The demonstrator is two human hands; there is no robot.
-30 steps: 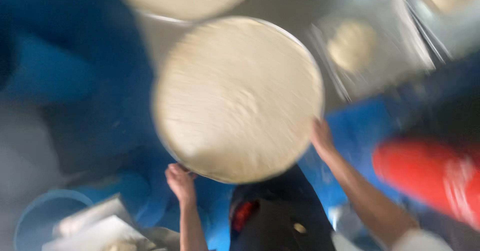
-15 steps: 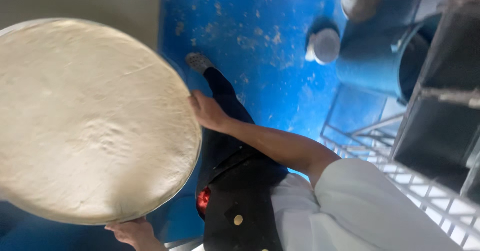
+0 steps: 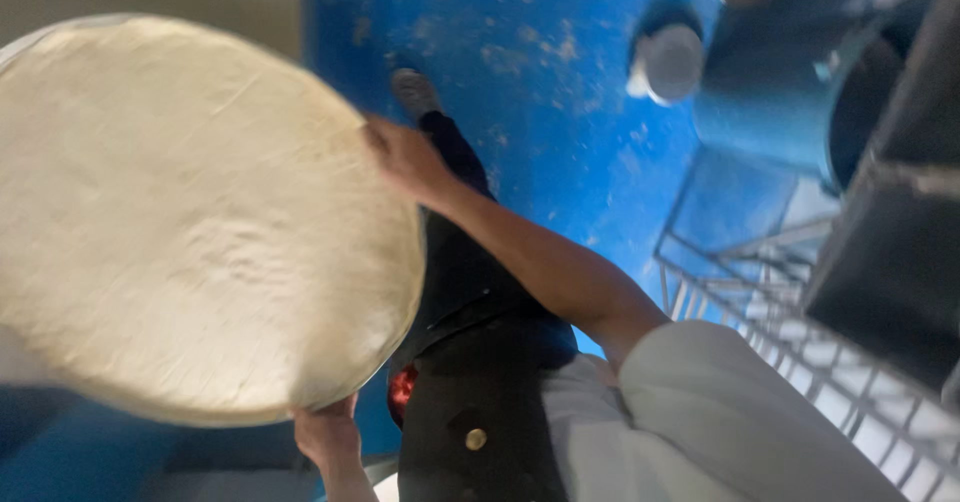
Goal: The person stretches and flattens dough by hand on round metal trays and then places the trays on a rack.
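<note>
A large, round, pale disc of flat dough [image 3: 190, 222] fills the left half of the view, held up flat between my two hands. My right hand [image 3: 405, 157] grips its rim on the right, with the bare forearm running down to a white sleeve [image 3: 720, 412]. Below the disc, my left hand [image 3: 325, 437] holds the lower rim; only its fingers and wrist show. Under the disc are my dark apron and trousers [image 3: 470, 362], with one shoe [image 3: 415, 92] on the blue floor.
The blue floor [image 3: 540, 72] is speckled with pale spots. A big blue barrel [image 3: 780, 92] stands at the upper right with a small white round container [image 3: 668, 62] beside it. A white wire rack [image 3: 790, 312] carries a dark box [image 3: 890, 252] on the right.
The view has swung round and down. The dough disc has shifted from the upper middle to the left of the picture, and both hands have stayed on its rim.
</note>
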